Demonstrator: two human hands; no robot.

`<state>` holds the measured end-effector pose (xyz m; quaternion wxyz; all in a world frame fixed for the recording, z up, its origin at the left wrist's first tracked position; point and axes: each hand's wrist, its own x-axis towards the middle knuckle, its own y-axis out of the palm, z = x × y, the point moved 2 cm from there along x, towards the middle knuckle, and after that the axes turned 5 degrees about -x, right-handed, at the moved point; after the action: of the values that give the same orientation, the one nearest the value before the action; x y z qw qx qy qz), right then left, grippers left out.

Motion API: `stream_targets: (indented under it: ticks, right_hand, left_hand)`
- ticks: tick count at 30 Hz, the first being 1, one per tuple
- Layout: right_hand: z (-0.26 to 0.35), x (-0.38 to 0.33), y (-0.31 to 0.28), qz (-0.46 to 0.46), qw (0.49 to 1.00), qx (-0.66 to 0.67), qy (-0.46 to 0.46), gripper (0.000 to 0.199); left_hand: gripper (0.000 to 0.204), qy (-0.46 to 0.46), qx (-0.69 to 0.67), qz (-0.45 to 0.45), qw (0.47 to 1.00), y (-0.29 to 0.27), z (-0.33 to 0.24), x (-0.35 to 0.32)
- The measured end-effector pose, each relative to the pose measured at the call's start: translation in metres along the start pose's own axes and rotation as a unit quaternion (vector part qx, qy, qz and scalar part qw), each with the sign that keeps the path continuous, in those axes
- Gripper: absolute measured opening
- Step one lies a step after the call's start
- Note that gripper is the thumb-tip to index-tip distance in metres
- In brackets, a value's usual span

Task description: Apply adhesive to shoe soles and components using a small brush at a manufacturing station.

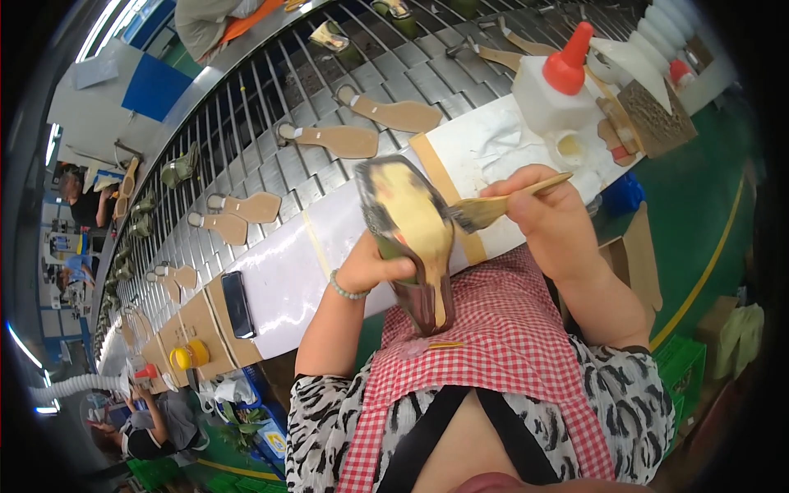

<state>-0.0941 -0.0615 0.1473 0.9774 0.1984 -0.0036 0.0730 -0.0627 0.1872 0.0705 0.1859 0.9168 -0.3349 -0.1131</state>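
Note:
My left hand (370, 267), with a beaded bracelet at the wrist, is closed round an upturned shoe upper on a last (415, 214). The shoe's pale yellowish underside faces up, framed by dark, shiny edges. In my right hand (549, 209) is a flat brush (486, 212), gripped by its wooden handle. Its dark bristles are at the shoe's right edge; whether they touch it I cannot tell. Beyond my right hand stand a small cup of pale yellow liquid (569, 149) and a white bottle (544, 97) with a red nozzle.
A metal slatted conveyor (304, 177) crosses ahead, carrying several tan soles (341, 141) and other lasted shoes (333, 37). Along its near side runs a white work board (283, 263) with a phone (238, 304) and a yellow jar (190, 354). Other people sit at far left.

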Motion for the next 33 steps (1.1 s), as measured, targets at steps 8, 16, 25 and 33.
stream_targets:
  ticks: [8, 16, 25, 33]
  right_hand:
    - [0.007, -0.003, 0.017, 0.049, 0.969, -0.21, -0.119, 0.012]
    - [0.016, -0.002, 0.015, 0.129, 0.965, -0.221, -0.064, 0.01]
    - [0.019, -0.006, 0.016, 0.099, 0.932, -0.304, -0.169, 0.012]
    - [0.023, -0.001, 0.016, 0.096, 0.928, -0.318, -0.168, 0.013]
  left_hand:
    - [0.076, -0.061, 0.045, 0.073, 0.994, 0.033, -0.011, 0.007]
    - [0.078, -0.063, 0.048, 0.081, 0.994, 0.037, -0.008, 0.007]
    - [0.077, -0.077, 0.049, 0.103, 0.99, 0.033, 0.0, 0.006]
    - [0.079, -0.064, 0.048, 0.104, 0.991, 0.033, 0.003, 0.008]
